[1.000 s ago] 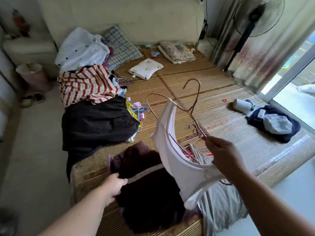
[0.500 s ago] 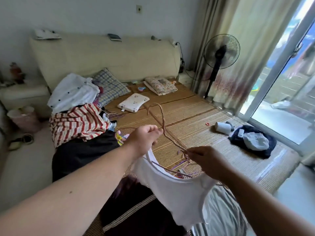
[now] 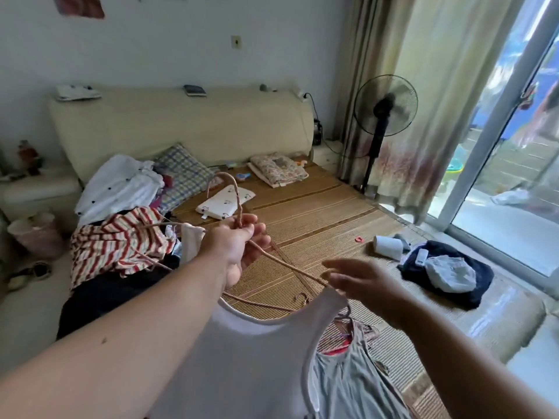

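1. Head view: the left hand (image 3: 239,246) is raised over the bed, its fingers curled round the neck of a thin copper-coloured wire hanger (image 3: 237,198), whose hook points up and away.
2. A white sleeveless cotton top (image 3: 251,358) hangs from that hanger in the air, close to the camera, with one strap over each shoulder of the wire.
3. The right hand (image 3: 363,282) is released, fingers stretched out at the hanger's right end by the strap; it is too blurred to tell whether they touch.
4. Below the top, a grey sleeveless garment (image 3: 348,382) lies on the bed's woven straw mat (image 3: 317,213).
5. To the left lie a red-and-cream striped garment (image 3: 118,240) and a black garment (image 3: 99,294).
6. Farther off, a small white printed pillow (image 3: 225,201) rests on the mat, a white paper roll (image 3: 388,247) lies to the right, and a black standing fan (image 3: 385,105) stands by the curtain.
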Available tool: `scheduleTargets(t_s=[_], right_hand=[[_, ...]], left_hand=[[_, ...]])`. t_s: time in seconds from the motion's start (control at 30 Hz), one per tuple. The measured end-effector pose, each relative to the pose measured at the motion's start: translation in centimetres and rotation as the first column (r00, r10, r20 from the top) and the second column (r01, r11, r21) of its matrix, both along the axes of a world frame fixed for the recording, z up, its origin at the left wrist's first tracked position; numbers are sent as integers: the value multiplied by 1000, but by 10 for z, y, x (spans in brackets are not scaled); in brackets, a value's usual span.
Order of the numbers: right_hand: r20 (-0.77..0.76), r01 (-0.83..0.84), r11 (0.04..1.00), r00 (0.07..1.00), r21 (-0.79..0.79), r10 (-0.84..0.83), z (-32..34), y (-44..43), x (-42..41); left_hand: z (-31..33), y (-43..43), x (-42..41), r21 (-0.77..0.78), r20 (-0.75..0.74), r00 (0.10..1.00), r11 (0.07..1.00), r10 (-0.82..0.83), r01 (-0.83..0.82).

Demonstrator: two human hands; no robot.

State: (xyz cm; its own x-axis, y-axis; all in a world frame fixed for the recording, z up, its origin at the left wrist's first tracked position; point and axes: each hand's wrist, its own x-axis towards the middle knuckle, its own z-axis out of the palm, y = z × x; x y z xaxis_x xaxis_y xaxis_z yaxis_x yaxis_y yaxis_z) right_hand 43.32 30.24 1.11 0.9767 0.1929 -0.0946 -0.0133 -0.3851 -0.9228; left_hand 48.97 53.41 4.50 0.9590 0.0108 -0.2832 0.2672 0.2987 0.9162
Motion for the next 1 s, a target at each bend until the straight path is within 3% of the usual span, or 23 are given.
scheduleTargets(t_s=[0.1,0.2,0.33,0.57,0.73,0.87,1.0], right_hand=[[53,-43,953,997,-301,62,-17,-38,25],[126,-50,902,985,-429,114,-24,-62,52],[165,-117,898,965,-424,204,-28,-67,82],[140,-196,918,956,-343,257,-57,-54,103],[20,-89,965,995,-248,97,-101,-91,124],[-79,-38,863,997,-503,-3,-154,-133,146],[-229,-107,801,973,-589,-38,-223,-167,172]], left_hand=[[-5,-35,14,17,10,998,998,58,-58],[-12,-61,24,22,-3,989,989,145,-145],[-25,-79,30,11,-30,969,970,244,-244],[-58,-93,36,83,-63,969,969,240,-235],[-103,-112,51,144,-127,978,979,165,-146],[-146,-127,67,172,-207,964,976,165,-130],[-205,-148,96,228,-305,933,966,193,-125]])
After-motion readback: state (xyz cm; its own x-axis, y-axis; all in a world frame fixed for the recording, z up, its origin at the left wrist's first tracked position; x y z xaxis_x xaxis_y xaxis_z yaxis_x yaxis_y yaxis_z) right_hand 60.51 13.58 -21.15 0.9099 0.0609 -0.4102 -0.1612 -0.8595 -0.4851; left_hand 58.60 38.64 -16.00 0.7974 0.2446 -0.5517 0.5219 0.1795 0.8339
